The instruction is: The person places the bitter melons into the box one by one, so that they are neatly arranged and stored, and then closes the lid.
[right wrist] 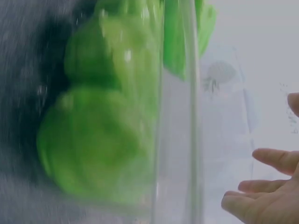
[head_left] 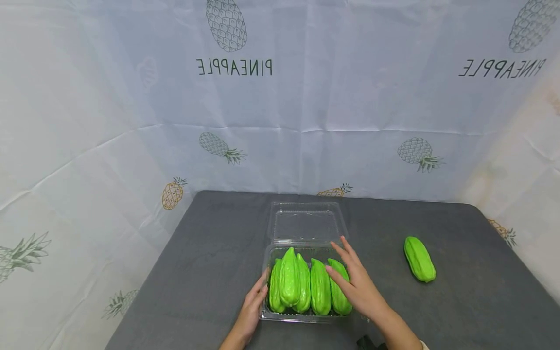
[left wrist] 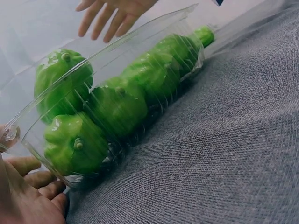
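Observation:
A clear plastic clamshell box (head_left: 302,318) stands on the dark table with its lid (head_left: 308,223) folded back. Inside lie several bright green, ridged, bitter-melon-like vegetables (head_left: 321,287), side by side, one (head_left: 289,279) resting on top of others at the left. My left hand (head_left: 250,311) holds the box's left edge, thumb near the rim and fingers (left wrist: 39,178) against the outer wall. Above the box's right side hovers my right hand (head_left: 359,284), fingers spread and holding nothing. The right wrist view is blurred, showing vegetables (right wrist: 98,144) through the box wall.
One more green vegetable (head_left: 420,259) lies alone on the table (head_left: 472,291), right of the box. A pale curtain with pineapple prints (head_left: 306,97) hangs behind the table. A small dark object (head_left: 367,342) shows at the bottom edge beside my right forearm.

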A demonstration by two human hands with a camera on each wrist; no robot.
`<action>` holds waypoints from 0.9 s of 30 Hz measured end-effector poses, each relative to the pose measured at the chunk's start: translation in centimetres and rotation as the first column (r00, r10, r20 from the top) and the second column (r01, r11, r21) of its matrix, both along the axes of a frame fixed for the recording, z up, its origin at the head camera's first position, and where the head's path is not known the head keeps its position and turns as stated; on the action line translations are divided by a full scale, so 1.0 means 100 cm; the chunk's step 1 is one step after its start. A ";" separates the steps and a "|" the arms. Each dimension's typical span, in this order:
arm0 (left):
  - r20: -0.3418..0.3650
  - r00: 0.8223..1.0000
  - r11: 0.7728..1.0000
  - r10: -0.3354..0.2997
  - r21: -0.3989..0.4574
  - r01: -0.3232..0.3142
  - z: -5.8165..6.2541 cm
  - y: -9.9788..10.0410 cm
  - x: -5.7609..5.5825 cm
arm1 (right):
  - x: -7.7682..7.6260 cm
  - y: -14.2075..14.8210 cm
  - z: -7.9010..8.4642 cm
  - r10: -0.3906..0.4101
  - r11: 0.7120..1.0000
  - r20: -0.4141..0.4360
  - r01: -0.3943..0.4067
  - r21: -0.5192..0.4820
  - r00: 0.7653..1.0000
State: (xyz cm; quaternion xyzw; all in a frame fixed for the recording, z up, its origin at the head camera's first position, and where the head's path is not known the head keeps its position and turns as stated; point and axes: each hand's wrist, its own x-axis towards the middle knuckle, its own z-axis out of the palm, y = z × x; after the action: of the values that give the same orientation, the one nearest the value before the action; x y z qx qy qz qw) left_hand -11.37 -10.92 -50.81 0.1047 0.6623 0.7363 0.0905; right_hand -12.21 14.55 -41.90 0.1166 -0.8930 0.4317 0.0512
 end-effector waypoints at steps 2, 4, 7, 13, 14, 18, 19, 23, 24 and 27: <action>-0.001 1.000 1.000 0.003 0.003 -0.003 0.000 0.000 0.000 | -0.002 0.007 0.001 -0.003 1.000 -0.019 0.003 0.006 1.000; -0.009 1.000 1.000 0.004 0.002 -0.004 0.000 0.000 0.000 | -0.003 0.013 0.001 -0.004 1.000 -0.043 0.005 0.011 0.999; -0.018 1.000 1.000 0.003 0.000 -0.003 -0.001 0.001 0.001 | -0.007 0.023 0.000 -0.012 1.000 -0.059 0.013 0.023 0.998; -0.012 1.000 1.000 0.009 -0.004 -0.009 0.000 0.000 0.000 | -0.023 0.052 0.001 -0.079 0.995 -0.091 0.084 0.055 0.993; -0.010 1.000 1.000 0.009 -0.004 -0.009 0.000 0.000 0.000 | -0.026 0.057 0.001 -0.095 0.993 -0.097 0.101 0.064 0.991; 0.003 1.000 1.000 0.010 -0.015 -0.010 0.001 0.000 0.000 | -0.037 0.074 -0.002 -0.116 0.986 -0.105 0.127 0.104 0.988; 0.005 1.000 1.000 0.009 -0.015 -0.009 0.001 -0.001 0.000 | -0.039 0.078 -0.004 -0.113 0.986 -0.113 0.126 0.113 0.987; 0.004 1.000 1.000 0.009 -0.012 -0.009 0.000 -0.001 0.001 | -0.050 0.090 -0.012 -0.104 0.983 -0.161 0.126 0.130 0.981; 0.002 1.000 1.000 0.009 -0.011 -0.009 0.000 -0.001 0.001 | -0.053 0.094 -0.015 -0.104 0.983 -0.175 0.127 0.129 0.979; -0.003 1.000 1.000 0.003 -0.007 -0.003 0.000 0.000 0.001 | -0.061 0.107 -0.021 -0.115 0.981 -0.202 0.143 0.131 0.973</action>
State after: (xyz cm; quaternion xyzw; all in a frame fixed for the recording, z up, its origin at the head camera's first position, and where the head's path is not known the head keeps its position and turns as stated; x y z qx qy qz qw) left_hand -11.28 -10.88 -50.83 0.1045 0.6651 0.7341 0.0888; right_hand -18.27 25.28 -44.01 0.1032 -0.9183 0.3483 0.1573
